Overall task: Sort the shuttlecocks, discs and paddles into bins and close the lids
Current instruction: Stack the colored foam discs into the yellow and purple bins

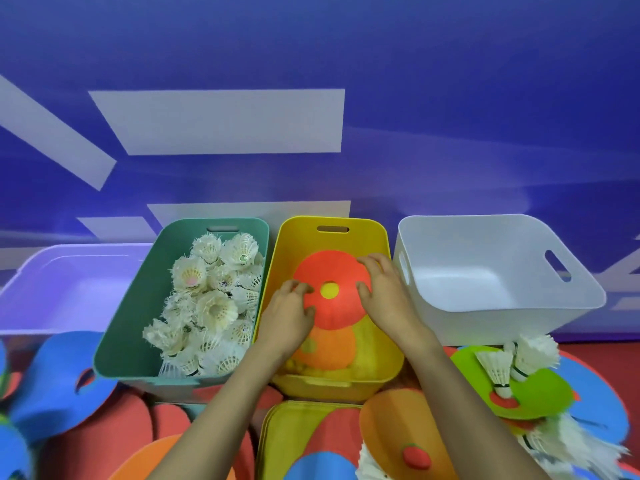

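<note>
Both my hands reach into the yellow bin (384,341) and hold a red disc (332,271) with a centre hole by its edges. My left hand (289,313) pinches its left rim, my right hand (384,292) grips its right rim. An orange disc (329,348) lies beneath it in the bin. The green bin (131,327) to the left holds several white shuttlecocks (211,306). A white bin (498,282) on the right is empty. Two shuttlecocks (512,365) rest on a green disc (540,393) at the right.
A pale purple bin (52,289) stands at the far left. Blue paddles (59,382), red and orange foam pieces and a yellow lid (287,431) crowd the floor in front of the bins. More shuttlecocks (568,445) lie at the lower right.
</note>
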`<state>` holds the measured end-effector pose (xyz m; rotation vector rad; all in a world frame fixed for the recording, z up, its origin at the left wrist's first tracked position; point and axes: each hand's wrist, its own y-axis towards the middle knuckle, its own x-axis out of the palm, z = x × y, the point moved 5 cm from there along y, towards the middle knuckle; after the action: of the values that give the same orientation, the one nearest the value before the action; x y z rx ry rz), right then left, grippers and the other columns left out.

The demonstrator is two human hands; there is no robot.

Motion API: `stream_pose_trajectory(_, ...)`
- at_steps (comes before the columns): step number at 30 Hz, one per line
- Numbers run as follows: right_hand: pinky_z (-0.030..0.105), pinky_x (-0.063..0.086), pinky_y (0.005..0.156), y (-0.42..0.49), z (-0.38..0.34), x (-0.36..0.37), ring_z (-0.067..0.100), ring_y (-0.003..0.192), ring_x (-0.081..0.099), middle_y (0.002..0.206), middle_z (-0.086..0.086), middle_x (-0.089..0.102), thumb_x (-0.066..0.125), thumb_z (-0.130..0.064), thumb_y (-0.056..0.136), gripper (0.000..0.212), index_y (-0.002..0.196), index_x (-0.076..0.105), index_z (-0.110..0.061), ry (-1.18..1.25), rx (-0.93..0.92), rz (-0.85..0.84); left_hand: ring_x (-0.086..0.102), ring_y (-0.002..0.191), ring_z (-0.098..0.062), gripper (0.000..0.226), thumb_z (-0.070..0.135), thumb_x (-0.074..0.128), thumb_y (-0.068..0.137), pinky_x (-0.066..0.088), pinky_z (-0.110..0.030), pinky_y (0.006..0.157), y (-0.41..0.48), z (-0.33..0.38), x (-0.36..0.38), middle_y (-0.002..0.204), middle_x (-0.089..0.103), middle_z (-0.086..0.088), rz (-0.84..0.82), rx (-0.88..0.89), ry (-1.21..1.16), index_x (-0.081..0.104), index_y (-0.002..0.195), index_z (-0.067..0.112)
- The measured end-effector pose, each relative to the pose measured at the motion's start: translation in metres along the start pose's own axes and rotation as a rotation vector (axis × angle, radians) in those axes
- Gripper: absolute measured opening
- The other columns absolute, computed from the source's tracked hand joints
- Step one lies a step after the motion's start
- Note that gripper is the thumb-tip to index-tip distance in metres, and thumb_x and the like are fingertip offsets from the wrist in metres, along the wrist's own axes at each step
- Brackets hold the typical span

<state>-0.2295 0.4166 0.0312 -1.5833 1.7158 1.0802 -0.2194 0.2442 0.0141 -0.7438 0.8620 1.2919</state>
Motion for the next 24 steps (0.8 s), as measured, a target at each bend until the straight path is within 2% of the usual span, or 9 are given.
stream_pose_trajectory(5,0.034,0.036,0.104,-0.048,-0.008,-0.032,0.023,0.122,0.044,0.131,0.007,0.047,0.055,-0.013,0.091,0.041,0.131,0.050,-0.011,0.036,-0.094,0.096,0.052,0.112,-0.021,0.031,0.013,0.059,0.087,0.044,-0.035,0.091,-0.039,0.019,-0.012,0.122,0.051,0.000,0.196,0.054,-0.138,0.057,0.118,0.017)
stream_pose_trajectory(10,0.035,0.041,0.102,-0.102,-0.026,-0.045,0.023,0.118,0.048,0.127,0.008,0.051,0.055,-0.009,0.090,0.037,0.127,0.053,-0.010,0.108,-0.217,0.121,0.053,0.103,-0.016,0.029,0.011,0.057,0.089,0.044,-0.029,0.083,-0.112,0.024,-0.025,0.120,0.052,0.005,0.360,0.065,-0.210,0.057,0.116,0.019)
stream_pose_trajectory(12,0.033,0.040,0.100,-0.121,-0.039,-0.043,0.022,0.117,0.048,0.125,0.007,0.052,0.056,-0.008,0.090,0.037,0.126,0.054,-0.010,0.147,-0.271,0.112,0.055,0.100,-0.017,0.028,0.012,0.056,0.089,0.046,-0.031,0.082,-0.148,0.013,-0.030,0.120,0.052,0.007,0.410,0.007,-0.211,0.058,0.116,0.020)
stream_pose_trajectory(16,0.029,0.038,0.098,-0.151,-0.074,-0.024,0.022,0.116,0.048,0.123,0.006,0.053,0.055,-0.008,0.090,0.035,0.125,0.055,-0.010,0.198,-0.384,0.028,0.053,0.107,-0.018,0.029,0.006,0.059,0.086,0.044,-0.032,0.090,-0.215,-0.027,-0.040,0.116,0.055,0.002,0.486,-0.136,-0.172,0.060,0.113,0.015)
stream_pose_trajectory(18,0.029,0.038,0.098,-0.162,-0.094,-0.010,0.022,0.116,0.049,0.123,0.006,0.052,0.056,-0.008,0.090,0.034,0.124,0.055,-0.009,0.231,-0.418,-0.027,0.054,0.107,-0.022,0.031,0.004,0.060,0.084,0.046,-0.037,0.088,-0.243,-0.049,-0.047,0.116,0.055,-0.001,0.502,-0.211,-0.165,0.060,0.113,0.014)
stream_pose_trajectory(22,0.031,0.039,0.100,-0.184,-0.128,0.019,0.022,0.116,0.048,0.122,0.006,0.052,0.056,-0.009,0.090,0.033,0.124,0.055,-0.009,0.262,-0.476,-0.140,0.055,0.100,-0.027,0.030,0.006,0.061,0.084,0.042,-0.035,0.084,-0.284,-0.086,-0.057,0.117,0.055,-0.003,0.519,-0.383,-0.124,0.060,0.113,0.014)
stream_pose_trajectory(24,0.030,0.037,0.100,-0.194,-0.141,0.037,0.020,0.117,0.047,0.123,0.004,0.051,0.054,-0.011,0.091,0.033,0.124,0.055,-0.011,0.239,-0.499,-0.216,0.053,0.106,-0.025,0.029,0.007,0.062,0.084,0.040,-0.033,0.087,-0.299,-0.103,-0.057,0.119,0.054,-0.004,0.504,-0.463,-0.106,0.061,0.112,0.014)
